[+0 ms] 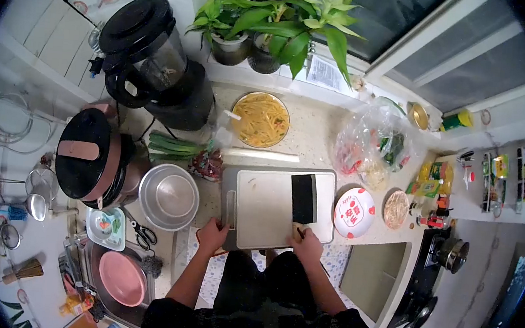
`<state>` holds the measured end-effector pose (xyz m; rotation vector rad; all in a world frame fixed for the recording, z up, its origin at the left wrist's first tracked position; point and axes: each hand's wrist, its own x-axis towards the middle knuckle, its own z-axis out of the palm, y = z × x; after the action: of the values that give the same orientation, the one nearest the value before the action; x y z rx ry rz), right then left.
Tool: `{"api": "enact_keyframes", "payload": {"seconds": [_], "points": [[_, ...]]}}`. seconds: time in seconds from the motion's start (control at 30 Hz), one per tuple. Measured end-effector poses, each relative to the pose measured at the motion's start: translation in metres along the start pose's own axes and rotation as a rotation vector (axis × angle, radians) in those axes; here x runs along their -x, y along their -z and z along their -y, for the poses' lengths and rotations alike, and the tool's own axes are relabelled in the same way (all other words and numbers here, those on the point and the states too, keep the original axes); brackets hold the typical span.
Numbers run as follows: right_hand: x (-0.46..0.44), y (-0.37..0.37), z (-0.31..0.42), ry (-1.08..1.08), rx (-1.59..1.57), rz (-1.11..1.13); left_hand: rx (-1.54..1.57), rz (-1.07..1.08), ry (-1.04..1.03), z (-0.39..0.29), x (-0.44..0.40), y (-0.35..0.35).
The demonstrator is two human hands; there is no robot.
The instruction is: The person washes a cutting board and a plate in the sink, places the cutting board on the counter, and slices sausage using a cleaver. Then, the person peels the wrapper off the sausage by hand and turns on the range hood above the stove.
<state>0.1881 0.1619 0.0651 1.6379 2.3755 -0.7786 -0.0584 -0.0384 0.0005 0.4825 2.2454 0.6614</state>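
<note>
A white cutting board (263, 208) with a grey rim lies on the counter in front of me. My left hand (212, 236) is at its lower left corner, fingers closed on the edge near the handle slot. My right hand (308, 247) is wrapped round the handle of a cleaver (304, 199). The wide dark blade lies over the right part of the board, pointing away from me. Just right of the board is a white plate (354, 212) with red print. To its left stands a round metal pan (169, 197).
Behind the board are a dish of yellow strips (261, 119), green onions (173, 147) and a clear bag of vegetables (377, 143). A blender (159, 61) and black cooker (91, 155) stand left. The sink holds a pink basin (122, 278). The stove (417, 284) is right.
</note>
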Motion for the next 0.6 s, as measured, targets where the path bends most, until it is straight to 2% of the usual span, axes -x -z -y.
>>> {"api": "enact_keyframes", "payload": {"seconds": [0.07, 0.17, 0.27, 0.37, 0.47, 0.57, 0.6], "points": [[-0.001, -0.007, -0.008, 0.011, -0.049, -0.051, 0.215, 0.044, 0.046, 0.030, 0.003, -0.018], [0.000, -0.017, -0.022, 0.045, -0.017, -0.071, 0.753, 0.095, 0.170, 0.026, 0.023, -0.022], [0.009, -0.016, -0.030, 0.107, -0.019, -0.098, 0.855, 0.298, 0.395, -0.021, 0.052, 0.006], [0.020, -0.007, -0.032, 0.139, -0.056, -0.139, 0.847, 0.402, 0.247, -0.012, 0.064, -0.002], [0.035, 0.010, -0.037, 0.175, -0.126, -0.138, 0.829, 0.395, 0.259, -0.010, 0.086, -0.011], [0.046, 0.019, -0.053, 0.225, -0.249, -0.094, 1.116, 0.385, 0.200, 0.000, 0.107, -0.031], [0.051, 0.024, -0.057, 0.248, -0.324, -0.081, 1.125, 0.354, 0.159, -0.005, 0.120, -0.029]]}}
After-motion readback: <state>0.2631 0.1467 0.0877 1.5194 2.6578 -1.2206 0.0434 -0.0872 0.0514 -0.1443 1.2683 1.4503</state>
